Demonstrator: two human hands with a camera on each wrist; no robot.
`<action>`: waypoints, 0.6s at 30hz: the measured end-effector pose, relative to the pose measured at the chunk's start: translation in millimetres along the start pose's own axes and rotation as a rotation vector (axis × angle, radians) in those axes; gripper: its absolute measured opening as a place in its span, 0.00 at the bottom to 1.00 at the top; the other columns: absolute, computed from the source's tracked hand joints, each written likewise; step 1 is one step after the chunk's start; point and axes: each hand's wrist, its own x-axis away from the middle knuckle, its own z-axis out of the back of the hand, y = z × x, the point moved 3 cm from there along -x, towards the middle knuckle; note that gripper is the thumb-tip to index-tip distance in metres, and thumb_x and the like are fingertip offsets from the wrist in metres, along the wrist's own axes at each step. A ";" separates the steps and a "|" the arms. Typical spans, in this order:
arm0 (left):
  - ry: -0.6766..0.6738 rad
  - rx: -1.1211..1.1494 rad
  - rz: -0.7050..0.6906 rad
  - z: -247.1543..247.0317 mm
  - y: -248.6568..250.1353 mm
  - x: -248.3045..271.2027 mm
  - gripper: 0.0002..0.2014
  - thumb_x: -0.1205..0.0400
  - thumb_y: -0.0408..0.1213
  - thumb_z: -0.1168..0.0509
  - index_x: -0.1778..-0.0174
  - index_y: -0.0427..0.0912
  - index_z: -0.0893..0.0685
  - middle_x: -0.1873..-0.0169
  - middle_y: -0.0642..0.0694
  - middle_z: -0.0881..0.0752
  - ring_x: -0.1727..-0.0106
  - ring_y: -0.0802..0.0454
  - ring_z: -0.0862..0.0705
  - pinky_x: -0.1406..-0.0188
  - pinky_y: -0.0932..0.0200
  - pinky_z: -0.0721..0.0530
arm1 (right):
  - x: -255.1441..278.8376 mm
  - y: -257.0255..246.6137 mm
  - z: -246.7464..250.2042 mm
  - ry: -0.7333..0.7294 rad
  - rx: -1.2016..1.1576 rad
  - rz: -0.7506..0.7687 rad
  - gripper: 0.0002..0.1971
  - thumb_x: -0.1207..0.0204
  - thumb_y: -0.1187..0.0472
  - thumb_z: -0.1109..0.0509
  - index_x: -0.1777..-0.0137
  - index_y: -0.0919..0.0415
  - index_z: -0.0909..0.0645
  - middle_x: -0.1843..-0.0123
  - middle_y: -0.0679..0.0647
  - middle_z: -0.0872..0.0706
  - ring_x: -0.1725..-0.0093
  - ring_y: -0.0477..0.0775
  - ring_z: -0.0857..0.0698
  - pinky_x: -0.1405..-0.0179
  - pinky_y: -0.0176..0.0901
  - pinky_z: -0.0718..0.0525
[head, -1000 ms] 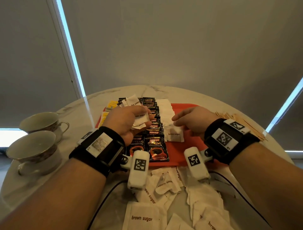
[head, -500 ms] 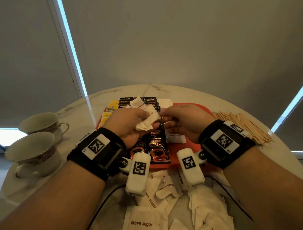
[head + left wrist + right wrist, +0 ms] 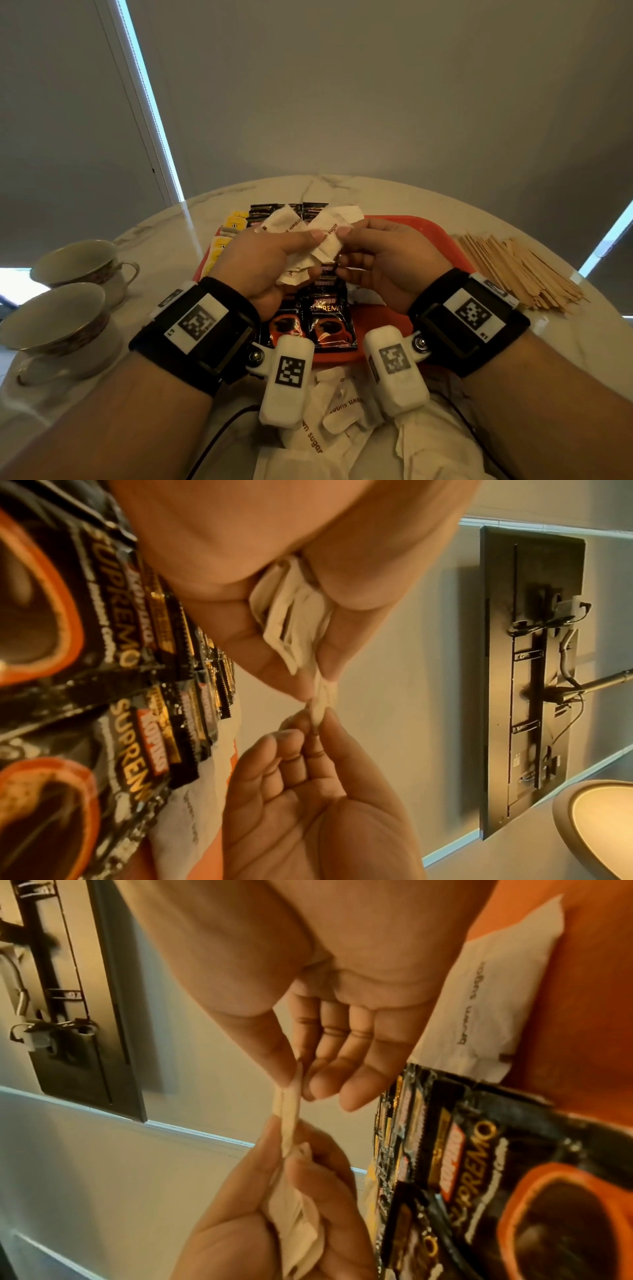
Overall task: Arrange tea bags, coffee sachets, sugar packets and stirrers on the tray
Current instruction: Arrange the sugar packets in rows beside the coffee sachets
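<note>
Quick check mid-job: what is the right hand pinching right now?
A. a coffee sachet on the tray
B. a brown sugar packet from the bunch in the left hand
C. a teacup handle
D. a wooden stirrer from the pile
B: the right hand pinches the end of a brown sugar packet whose other end sits in the bunch gripped by the left hand.

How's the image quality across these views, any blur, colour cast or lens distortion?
Head view: dim, the round marble table bulging from wide-angle distortion. Left wrist view: orange cast, the nearest black coffee sachets soft. Right wrist view: same cast, white brown-sugar packet slightly blurred.
</note>
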 end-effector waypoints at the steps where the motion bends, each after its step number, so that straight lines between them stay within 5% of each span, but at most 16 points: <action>1: 0.029 0.016 -0.036 1.5 1.5 -1.7 0.13 0.22 0.29 0.23 0.43 0.36 0.14 0.52 0.37 0.05 0.55 0.43 0.05 0.73 0.59 0.11 | 0.7 0.8 -0.4 -0.018 0.006 -0.008 0.03 0.20 0.67 0.27 0.50 0.65 0.17 0.59 0.59 0.11 0.65 0.51 0.14 0.63 0.43 0.12; 4: 0.064 0.041 -0.110 4.5 5.7 -2.8 0.09 0.22 0.32 0.22 0.49 0.39 0.14 0.53 0.38 0.05 0.60 0.46 0.05 0.76 0.62 0.15 | 1.8 1.9 -1.0 -0.065 0.056 -0.010 0.07 0.22 0.71 0.26 0.46 0.66 0.16 0.58 0.59 0.10 0.65 0.50 0.14 0.63 0.43 0.11; 8: -0.040 -0.039 -0.127 -1.3 4.3 2.9 0.17 0.29 0.36 0.20 0.46 0.39 0.12 0.54 0.41 0.05 0.59 0.49 0.06 0.71 0.61 0.13 | 4.2 3.1 -3.4 -0.078 0.141 0.053 0.13 0.23 0.69 0.23 0.39 0.66 0.14 0.58 0.57 0.10 0.65 0.49 0.14 0.63 0.43 0.12; 13: -0.097 -0.064 -0.112 -5.2 2.0 7.6 0.24 0.39 0.30 0.20 0.45 0.36 0.12 0.54 0.39 0.05 0.56 0.47 0.06 0.66 0.61 0.09 | 5.8 3.2 0.9 -0.023 0.134 0.061 0.18 0.24 0.64 0.21 0.38 0.73 0.17 0.58 0.60 0.09 0.65 0.54 0.14 0.66 0.43 0.12; 18: -0.077 -0.074 -0.092 -3.4 2.7 6.5 0.24 0.38 0.27 0.22 0.43 0.34 0.13 0.53 0.37 0.05 0.57 0.45 0.05 0.65 0.60 0.08 | 4.2 -0.1 5.4 0.096 0.118 0.063 0.09 0.18 0.60 0.26 0.48 0.69 0.13 0.58 0.59 0.10 0.65 0.53 0.13 0.62 0.48 0.11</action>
